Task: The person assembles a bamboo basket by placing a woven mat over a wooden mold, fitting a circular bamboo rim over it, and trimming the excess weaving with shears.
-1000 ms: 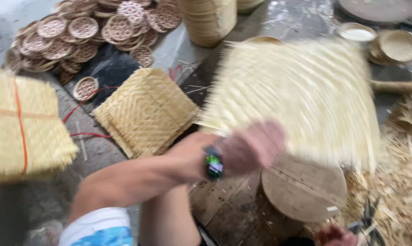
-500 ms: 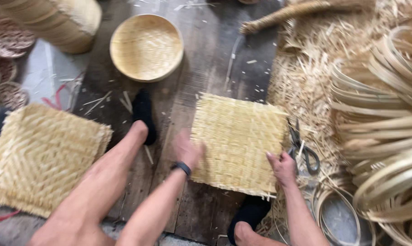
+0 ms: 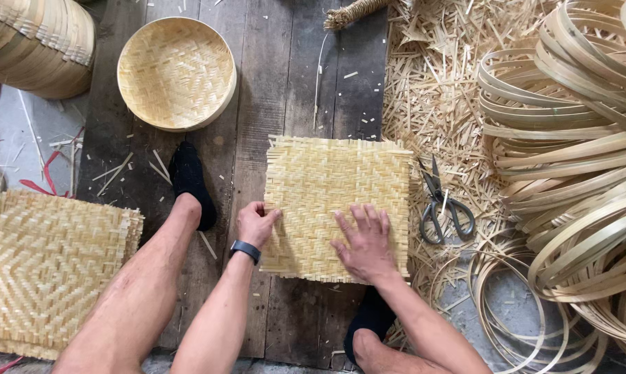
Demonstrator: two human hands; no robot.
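Scissors [image 3: 443, 208] lie on bamboo scraps [image 3: 437, 90], beside bamboo hoops [image 3: 576, 159]; round basket [image 3: 176, 73] behind.

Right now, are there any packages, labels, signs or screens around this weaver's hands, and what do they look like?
Smartwatch: the only screen-like thing, a dark band on the left wrist behind the left hand; its face is too small to make out.
No packages, labels or signs show around the square woven bamboo mat under the right hand.
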